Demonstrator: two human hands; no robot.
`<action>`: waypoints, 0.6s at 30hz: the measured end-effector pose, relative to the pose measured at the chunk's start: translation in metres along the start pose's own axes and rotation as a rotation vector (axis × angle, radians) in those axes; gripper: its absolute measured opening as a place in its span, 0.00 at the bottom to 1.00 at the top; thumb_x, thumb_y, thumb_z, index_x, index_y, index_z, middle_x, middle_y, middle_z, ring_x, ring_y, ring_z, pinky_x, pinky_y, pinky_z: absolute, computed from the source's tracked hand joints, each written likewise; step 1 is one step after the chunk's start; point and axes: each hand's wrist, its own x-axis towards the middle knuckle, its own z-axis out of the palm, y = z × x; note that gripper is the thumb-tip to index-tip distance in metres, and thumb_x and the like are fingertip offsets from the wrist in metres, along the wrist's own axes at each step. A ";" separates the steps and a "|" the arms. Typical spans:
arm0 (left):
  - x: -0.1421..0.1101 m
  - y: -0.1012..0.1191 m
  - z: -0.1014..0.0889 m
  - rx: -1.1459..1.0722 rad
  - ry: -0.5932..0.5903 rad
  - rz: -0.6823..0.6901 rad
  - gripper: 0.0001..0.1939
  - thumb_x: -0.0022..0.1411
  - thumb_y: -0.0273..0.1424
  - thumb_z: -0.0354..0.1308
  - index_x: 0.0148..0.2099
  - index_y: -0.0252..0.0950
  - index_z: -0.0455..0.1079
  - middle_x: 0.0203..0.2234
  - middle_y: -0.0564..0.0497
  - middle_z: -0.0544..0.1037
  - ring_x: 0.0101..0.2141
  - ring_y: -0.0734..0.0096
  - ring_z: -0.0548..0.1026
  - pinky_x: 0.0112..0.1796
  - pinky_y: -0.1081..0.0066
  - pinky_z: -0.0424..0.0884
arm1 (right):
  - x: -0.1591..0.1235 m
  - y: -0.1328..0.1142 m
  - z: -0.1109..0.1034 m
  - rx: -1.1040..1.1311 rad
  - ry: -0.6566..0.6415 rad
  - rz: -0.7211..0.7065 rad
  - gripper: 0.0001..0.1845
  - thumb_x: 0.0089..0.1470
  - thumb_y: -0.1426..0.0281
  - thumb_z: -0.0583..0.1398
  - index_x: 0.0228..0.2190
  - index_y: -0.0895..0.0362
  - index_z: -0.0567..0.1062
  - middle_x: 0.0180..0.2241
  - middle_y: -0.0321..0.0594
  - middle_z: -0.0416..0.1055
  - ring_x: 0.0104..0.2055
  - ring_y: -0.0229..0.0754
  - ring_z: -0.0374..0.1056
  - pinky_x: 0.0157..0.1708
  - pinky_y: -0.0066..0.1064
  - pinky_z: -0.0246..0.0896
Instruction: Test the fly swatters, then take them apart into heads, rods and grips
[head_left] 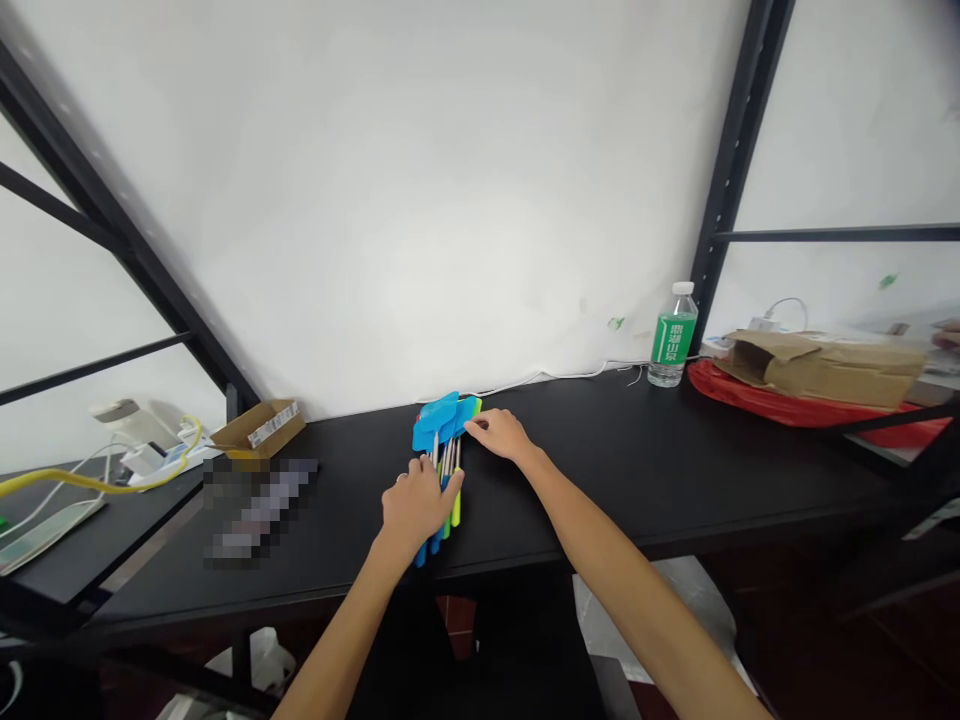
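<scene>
A bundle of long tools with flat blue heads, slim metal shafts and blue, green and yellow-green handles lies on the black table. They look like telescopic fly swatters. My left hand is closed over the bundle from above, its thumb on the right side; a ring shows on one finger. At the right edge of the heads, the fingertips of my right hand pinch one blue head. The undersides of both hands are hidden.
An open cardboard box and a blurred-out item are on the left. A water bottle stands at the back right, near a brown carton on red plastic. A white cable runs along the wall.
</scene>
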 end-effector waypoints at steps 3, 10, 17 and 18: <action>-0.005 0.016 -0.001 -0.088 -0.004 0.004 0.37 0.68 0.51 0.36 0.66 0.30 0.58 0.51 0.32 0.70 0.47 0.45 0.74 0.41 0.58 0.70 | 0.001 0.002 0.002 0.013 -0.003 -0.018 0.20 0.60 0.54 0.56 0.44 0.51 0.80 0.43 0.40 0.79 0.46 0.48 0.73 0.41 0.29 0.60; 0.007 0.035 0.009 -0.248 0.051 -0.003 0.38 0.69 0.51 0.33 0.70 0.32 0.52 0.65 0.33 0.59 0.58 0.40 0.65 0.50 0.52 0.66 | 0.003 0.004 0.005 -0.017 -0.007 0.041 0.25 0.60 0.55 0.56 0.54 0.52 0.73 0.49 0.44 0.75 0.49 0.48 0.71 0.43 0.30 0.61; 0.026 0.031 0.013 -0.325 -0.042 0.191 0.37 0.68 0.51 0.34 0.73 0.40 0.43 0.72 0.48 0.38 0.69 0.45 0.38 0.63 0.47 0.46 | 0.005 0.007 0.009 -0.004 0.000 0.068 0.30 0.58 0.58 0.57 0.61 0.52 0.66 0.59 0.46 0.66 0.52 0.49 0.69 0.46 0.32 0.62; 0.027 0.029 0.013 -0.339 -0.076 0.194 0.38 0.68 0.52 0.33 0.74 0.40 0.42 0.72 0.49 0.36 0.69 0.45 0.37 0.63 0.46 0.46 | 0.006 0.007 0.010 -0.004 -0.006 0.059 0.31 0.58 0.58 0.57 0.61 0.52 0.65 0.62 0.45 0.63 0.53 0.49 0.68 0.46 0.33 0.63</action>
